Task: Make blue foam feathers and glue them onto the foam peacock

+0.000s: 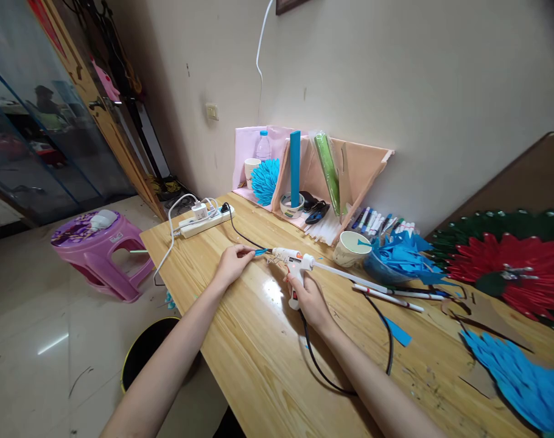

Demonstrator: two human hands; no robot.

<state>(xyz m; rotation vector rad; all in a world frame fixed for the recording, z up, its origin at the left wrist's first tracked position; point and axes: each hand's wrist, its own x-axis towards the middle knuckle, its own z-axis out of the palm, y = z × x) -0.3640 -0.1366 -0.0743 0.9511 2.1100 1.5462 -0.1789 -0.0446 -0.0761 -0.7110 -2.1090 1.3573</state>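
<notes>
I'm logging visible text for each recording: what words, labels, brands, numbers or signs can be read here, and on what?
No text can be read with certainty.
Glue gun in the right hand: dark label on its body, too small to read.
Pink stool: pale sticker near the seat edge, too small to read.
White charger on the power strip: faint marks, too blurred to read.

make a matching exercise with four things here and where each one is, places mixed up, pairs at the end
Things:
1. glue gun
2. small blue piece
3. power strip
4. pink stool

Places:
A. on the floor beside the table
B. gripped in the right hand
C. lying on the table
D. pinched in the left hand

Pairs: 1-B, 2-D, 3-C, 4-A
</notes>
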